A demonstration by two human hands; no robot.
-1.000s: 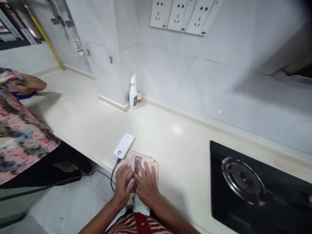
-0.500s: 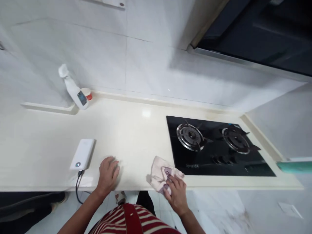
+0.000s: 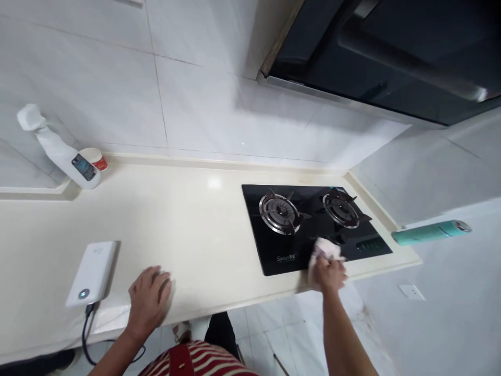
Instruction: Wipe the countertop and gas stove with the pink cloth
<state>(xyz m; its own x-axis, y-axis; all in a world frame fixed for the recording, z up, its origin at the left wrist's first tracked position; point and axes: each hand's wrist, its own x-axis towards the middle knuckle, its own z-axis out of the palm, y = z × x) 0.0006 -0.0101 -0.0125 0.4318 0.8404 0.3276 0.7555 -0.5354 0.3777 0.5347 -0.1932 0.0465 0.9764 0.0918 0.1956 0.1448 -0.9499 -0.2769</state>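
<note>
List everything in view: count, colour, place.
Counter: 1, cream, middle
Hob: 1, black, right
Burners: 2, silver, on hob
Cloth: 1, pinkish, hob front
Power bank: 1, white, left
Cable: 1, black, left
Spray bottle: 1, white, back left
Tub: 1, red-white, back left
Cylinder: 1, green, right
Hood: 1, black, above
Outlet: 1, white, right
Floor: 1, white, below
Shirt: 1, red-striped, bottom
Left hand: 1, at counter
Right hand: 1, on cloth
</note>
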